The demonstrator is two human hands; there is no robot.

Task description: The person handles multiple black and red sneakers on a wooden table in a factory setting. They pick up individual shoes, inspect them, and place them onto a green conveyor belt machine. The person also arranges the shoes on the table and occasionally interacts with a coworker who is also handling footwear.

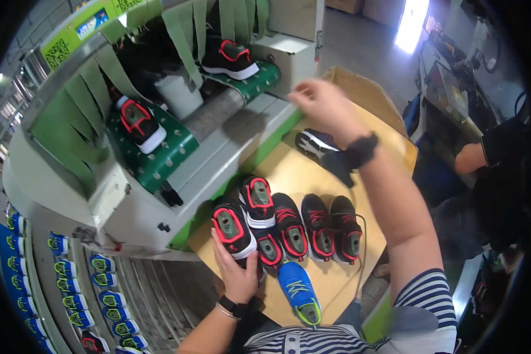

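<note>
My left hand [237, 277] is closed round the heel end of a black shoe [227, 221] with red trim and a white sole, at the left of a wooden board [271, 304]. Similar shoes stand beside it, including a shoe [259, 197] resting over others and a laced shoe [318, 227]. A blue shoe [298, 289] with yellow laces sits nearer me. My right hand [321, 103] is raised above the board's far edge, fingers bent but smeared by motion. Below its wrist a dark shoe [318, 141] lies on its side, sole showing.
A machine with green hanging strips [180, 38] stands at the far left. Its two green studded belts carry a black-red shoe [141, 124] and another shoe [230, 59]. Racks of blue shoes [68, 280] fill the lower left. A cardboard box [363, 88] adjoins the board; a person's arm [472, 156] shows at right.
</note>
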